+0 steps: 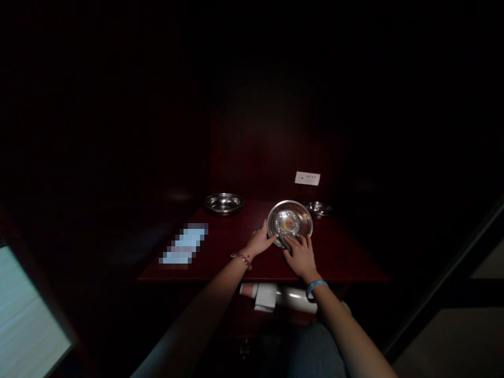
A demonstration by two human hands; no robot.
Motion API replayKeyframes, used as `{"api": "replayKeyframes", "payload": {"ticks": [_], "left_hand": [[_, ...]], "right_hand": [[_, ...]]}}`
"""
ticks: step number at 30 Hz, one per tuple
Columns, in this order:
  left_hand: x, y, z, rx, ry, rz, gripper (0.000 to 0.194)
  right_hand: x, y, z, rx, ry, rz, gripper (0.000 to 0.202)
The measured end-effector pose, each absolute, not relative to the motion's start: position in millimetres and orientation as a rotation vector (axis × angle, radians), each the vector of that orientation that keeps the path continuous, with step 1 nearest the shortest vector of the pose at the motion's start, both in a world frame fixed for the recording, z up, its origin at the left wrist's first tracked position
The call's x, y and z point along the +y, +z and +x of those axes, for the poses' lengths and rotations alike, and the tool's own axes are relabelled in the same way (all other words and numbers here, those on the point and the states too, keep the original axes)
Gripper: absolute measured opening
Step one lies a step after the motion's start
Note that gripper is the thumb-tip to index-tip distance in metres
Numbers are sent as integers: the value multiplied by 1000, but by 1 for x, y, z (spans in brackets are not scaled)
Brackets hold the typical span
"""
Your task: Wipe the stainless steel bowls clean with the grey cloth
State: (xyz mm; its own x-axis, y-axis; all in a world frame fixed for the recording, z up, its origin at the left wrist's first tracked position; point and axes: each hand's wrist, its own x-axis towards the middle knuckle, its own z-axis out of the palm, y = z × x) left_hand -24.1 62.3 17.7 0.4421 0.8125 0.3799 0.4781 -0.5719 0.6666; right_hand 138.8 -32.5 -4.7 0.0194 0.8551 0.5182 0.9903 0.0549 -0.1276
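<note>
Bowl: I see the bowl (301, 223) held above the table (236, 231), tipped so its inside looks at the person. That tilt seems to make the inside easy to see. It is round, smooth, shiny metal, with a yellow and pink mark in the middle.
Left hand: The left hand (259, 241) is at the bowl's left side. Its thumb is at the near edge and its fingers curl round the side. I think this grip stops the bowl from tipping away.
Right hand: The right hand (303, 258) is at the bowl's near edge. Its fingers are bent over the cloth, pushing it on the metal.
Cloth: The cloth (286, 242) is dark grey and looks soft. It is partly under the fingers, at the bowl's near side.
Left dish: The left dish (223, 205) is left of the bowl and farther back. It is round, wide and shiny.
Right dish: The right dish (320, 210) is just right of the bowl and a bit behind. It is shiny metal too.
Plug plate: The plug plate (307, 179) is flat and white, on the wall behind the bowl.
Table: It is dark red and smooth, below the bowl.
Tube: The shiny tube (296, 298) is lower than the bowl, beside white paper (265, 298).
</note>
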Motion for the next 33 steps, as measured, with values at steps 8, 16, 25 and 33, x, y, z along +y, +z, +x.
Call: {"api": "replayKeyframes", "payload": {"ticks": [8, 16, 25, 33], "left_hand": [[63, 22, -25, 1145, 1039, 2184, 49], [61, 19, -24, 1122, 977, 2218, 60], [65, 18, -24, 1116, 970, 2222, 68], [62, 21, -26, 1133, 987, 2210, 63]], "right_hand": [[-33, -6, 137, -1797, -430, -1846, 42], [-30, -8, 141, -1864, -340, -1803, 46], [-30, -6, 140, -1901, -299, -1761, 47], [-32, -2, 138, -1936, -281, -1759, 48]]}}
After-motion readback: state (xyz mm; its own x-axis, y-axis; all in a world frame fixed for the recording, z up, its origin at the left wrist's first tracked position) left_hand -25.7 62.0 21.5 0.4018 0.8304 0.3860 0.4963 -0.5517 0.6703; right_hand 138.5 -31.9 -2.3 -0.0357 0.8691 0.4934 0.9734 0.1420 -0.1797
